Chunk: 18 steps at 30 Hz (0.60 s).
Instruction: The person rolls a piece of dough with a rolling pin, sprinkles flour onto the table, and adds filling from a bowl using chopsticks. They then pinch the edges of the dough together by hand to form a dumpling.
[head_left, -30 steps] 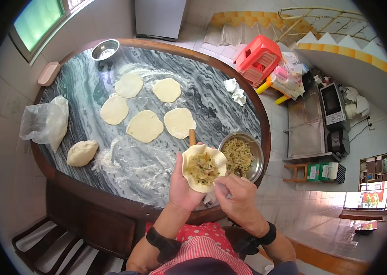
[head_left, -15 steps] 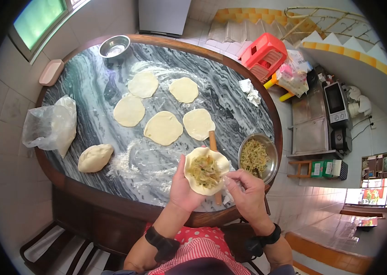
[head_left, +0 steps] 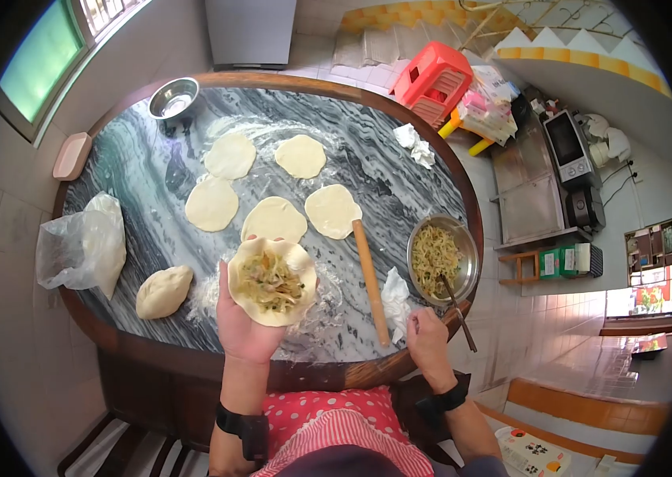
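The oval marble table [head_left: 153,167] carries all the items. At its left edge lies a clear plastic bag [head_left: 85,242], with a lump of dough [head_left: 163,291] just beside it on a floured patch. Five flat dough rounds [head_left: 211,203] lie spread over the middle of the tabletop, apart from one another. A metal bowl of shredded filling [head_left: 441,258] stands at the right edge, with a utensil handle sticking out over its near rim. A wooden rolling pin [head_left: 370,280] lies between that bowl and the rounds, and a crumpled white cloth [head_left: 395,296] lies just beside its near end. A small empty steel bowl [head_left: 173,96] stands at the far side.

The left hand [head_left: 247,322] is held palm up above the near edge of the table, fingers spread and cupped under a filled dough wrapper [head_left: 272,281], which lies open with the filling exposed. The right hand [head_left: 425,334] rests at the table edge near the cloth, fingers curled loosely together, holding nothing visible.
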Each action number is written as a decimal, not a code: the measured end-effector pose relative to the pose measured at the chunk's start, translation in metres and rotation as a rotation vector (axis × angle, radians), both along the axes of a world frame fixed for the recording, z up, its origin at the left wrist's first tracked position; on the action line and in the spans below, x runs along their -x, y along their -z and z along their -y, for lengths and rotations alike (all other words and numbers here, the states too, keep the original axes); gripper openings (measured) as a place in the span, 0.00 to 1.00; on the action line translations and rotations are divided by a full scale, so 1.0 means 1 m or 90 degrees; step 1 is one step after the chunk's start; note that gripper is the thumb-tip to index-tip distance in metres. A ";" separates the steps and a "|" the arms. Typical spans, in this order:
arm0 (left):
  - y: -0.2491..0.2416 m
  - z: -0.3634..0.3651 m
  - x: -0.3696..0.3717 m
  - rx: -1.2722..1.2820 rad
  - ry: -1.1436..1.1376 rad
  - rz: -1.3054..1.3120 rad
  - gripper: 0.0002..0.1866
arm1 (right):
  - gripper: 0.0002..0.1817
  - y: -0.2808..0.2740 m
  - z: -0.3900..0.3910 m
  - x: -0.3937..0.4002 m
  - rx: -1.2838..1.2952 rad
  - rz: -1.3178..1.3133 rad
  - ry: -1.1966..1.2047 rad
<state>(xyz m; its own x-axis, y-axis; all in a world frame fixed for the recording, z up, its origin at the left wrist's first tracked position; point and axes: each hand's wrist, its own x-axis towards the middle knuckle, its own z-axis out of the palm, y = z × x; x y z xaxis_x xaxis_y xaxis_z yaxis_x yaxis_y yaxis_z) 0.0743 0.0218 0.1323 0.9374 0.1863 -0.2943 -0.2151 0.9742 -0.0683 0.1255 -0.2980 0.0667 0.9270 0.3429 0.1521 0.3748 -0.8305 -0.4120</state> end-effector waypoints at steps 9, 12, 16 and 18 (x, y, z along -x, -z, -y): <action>-0.008 -0.012 -0.001 -0.008 0.011 0.021 0.26 | 0.07 0.059 0.015 0.004 0.086 -0.032 0.007; -0.006 -0.008 0.000 -0.021 0.012 0.004 0.26 | 0.08 0.062 0.014 0.007 0.113 -0.076 0.082; -0.015 0.001 0.000 0.009 0.065 0.061 0.27 | 0.10 0.011 -0.012 0.007 0.011 -0.029 0.071; -0.017 0.009 0.000 0.064 0.109 0.100 0.29 | 0.14 -0.029 -0.043 0.005 -0.220 -0.145 0.109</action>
